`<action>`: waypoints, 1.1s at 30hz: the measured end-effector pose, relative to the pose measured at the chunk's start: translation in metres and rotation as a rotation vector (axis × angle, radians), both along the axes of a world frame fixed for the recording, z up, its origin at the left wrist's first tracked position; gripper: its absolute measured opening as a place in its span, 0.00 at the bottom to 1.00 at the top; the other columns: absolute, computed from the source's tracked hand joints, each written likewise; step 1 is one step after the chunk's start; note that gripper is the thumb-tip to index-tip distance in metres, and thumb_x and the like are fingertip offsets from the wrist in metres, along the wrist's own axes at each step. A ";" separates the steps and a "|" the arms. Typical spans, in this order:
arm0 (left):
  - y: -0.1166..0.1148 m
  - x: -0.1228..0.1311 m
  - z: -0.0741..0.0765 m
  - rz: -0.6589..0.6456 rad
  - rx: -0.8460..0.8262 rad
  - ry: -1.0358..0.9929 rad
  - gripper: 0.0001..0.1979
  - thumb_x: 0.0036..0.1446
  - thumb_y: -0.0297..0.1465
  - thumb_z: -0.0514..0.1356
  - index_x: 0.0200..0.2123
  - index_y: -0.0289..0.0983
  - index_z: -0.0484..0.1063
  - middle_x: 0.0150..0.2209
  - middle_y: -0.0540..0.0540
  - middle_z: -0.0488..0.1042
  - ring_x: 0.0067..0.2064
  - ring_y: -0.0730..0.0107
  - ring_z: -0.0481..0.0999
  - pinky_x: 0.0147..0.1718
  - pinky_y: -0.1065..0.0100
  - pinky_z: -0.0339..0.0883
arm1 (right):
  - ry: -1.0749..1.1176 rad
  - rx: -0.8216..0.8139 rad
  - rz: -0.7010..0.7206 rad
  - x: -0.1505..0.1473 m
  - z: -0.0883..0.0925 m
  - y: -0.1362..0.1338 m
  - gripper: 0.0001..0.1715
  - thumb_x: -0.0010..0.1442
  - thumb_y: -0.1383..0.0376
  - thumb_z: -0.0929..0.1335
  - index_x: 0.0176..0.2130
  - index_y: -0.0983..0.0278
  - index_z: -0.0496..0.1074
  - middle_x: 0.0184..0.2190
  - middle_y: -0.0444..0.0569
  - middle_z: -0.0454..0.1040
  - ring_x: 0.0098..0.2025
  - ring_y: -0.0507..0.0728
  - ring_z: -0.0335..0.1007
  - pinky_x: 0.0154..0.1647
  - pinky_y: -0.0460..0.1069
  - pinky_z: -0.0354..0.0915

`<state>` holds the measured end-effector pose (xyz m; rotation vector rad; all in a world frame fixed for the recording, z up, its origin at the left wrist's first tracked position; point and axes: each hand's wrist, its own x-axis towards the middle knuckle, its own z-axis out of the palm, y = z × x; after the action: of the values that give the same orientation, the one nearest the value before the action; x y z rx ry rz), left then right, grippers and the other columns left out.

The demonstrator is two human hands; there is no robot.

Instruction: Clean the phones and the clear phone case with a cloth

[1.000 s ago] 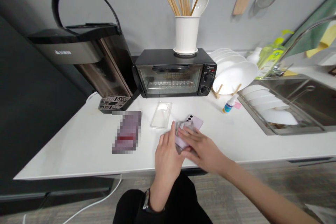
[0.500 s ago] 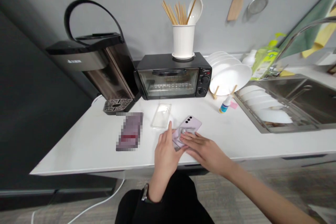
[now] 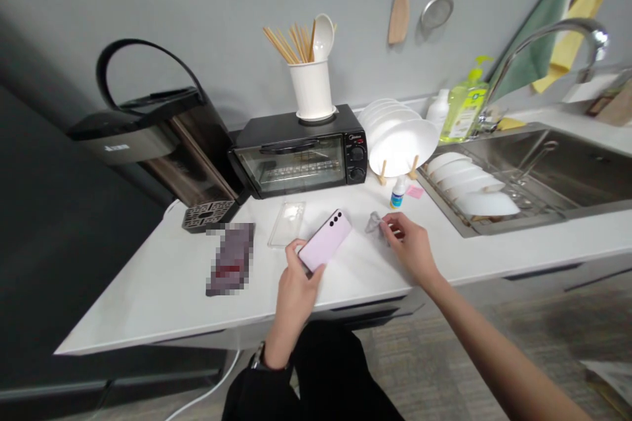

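Observation:
A light purple smartphone [image 3: 326,241] is tilted with its back and camera lenses facing up. My left hand [image 3: 296,283] grips its lower end between thumb and fingers. To the right of the phone, my right hand [image 3: 407,243] pinches a crumpled grey cloth [image 3: 375,223] at the counter surface. A clear phone case [image 3: 286,225] lies flat behind my left hand. Farther back on the right stands a small white bottle [image 3: 397,194] with a blue and yellow label, beside a pink slip [image 3: 415,191].
On the white counter [image 3: 162,302] lies a pixelated dark purple item [image 3: 232,260] at left. Behind are a water dispenser [image 3: 168,151], a toaster oven [image 3: 301,158] bearing a utensil holder [image 3: 313,89], and racked plates [image 3: 402,148]. A sink [image 3: 587,164] holding bowls [image 3: 474,187] is at right.
My right hand has come off the phone and moved right with the cloth. My left hand now grips the phone's lower end. The camera view has shifted rightward.

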<state>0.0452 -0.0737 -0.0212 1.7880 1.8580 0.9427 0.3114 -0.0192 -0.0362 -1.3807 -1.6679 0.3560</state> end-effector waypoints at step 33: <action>-0.011 -0.002 0.001 -0.243 0.050 0.029 0.54 0.57 0.24 0.64 0.77 0.41 0.34 0.63 0.40 0.72 0.63 0.53 0.67 0.63 0.51 0.66 | -0.469 -0.011 0.653 -0.082 0.019 -0.048 0.27 0.76 0.59 0.59 0.67 0.66 0.67 0.66 0.55 0.70 0.68 0.60 0.67 0.72 0.60 0.63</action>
<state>0.0430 -0.0847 -0.0200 2.0114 1.6000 0.8830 0.2299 -0.0675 -0.0174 -0.9304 -2.5040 0.4251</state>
